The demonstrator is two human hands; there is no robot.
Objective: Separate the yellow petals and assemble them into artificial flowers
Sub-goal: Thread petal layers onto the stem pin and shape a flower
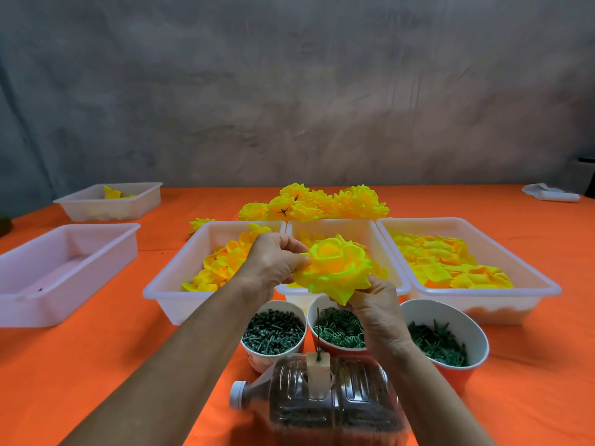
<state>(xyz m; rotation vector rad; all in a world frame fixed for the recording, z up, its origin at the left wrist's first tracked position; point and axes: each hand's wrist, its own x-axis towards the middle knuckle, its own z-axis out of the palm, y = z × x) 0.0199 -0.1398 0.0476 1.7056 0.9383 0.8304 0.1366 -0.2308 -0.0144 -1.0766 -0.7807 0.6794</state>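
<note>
I am holding a nearly built yellow flower (335, 268) in the air over the middle tray (347, 226); my left hand (273, 262) is pinching its outer petal at the left edge, fingers curled over the top and thumb against the rim; my right hand (376, 304) is gripping it from underneath, fingers closed around the base, though I cannot tell what exactly they are pressing there. I am judging that this is the settling of the outer layer; I am keeping the base steady from below and easing the petal round with the left so the layers are nesting evenly and not bunching. I am taking care not to crush the soft centre; a light pinch is enough. Loose petals are lying in the left tray (167, 284) and the right tray (544, 284); finished flowers (309, 204) are piling up behind; the cups of green parts (273, 329) are sitting just below my hands, near for the next piece.
</note>
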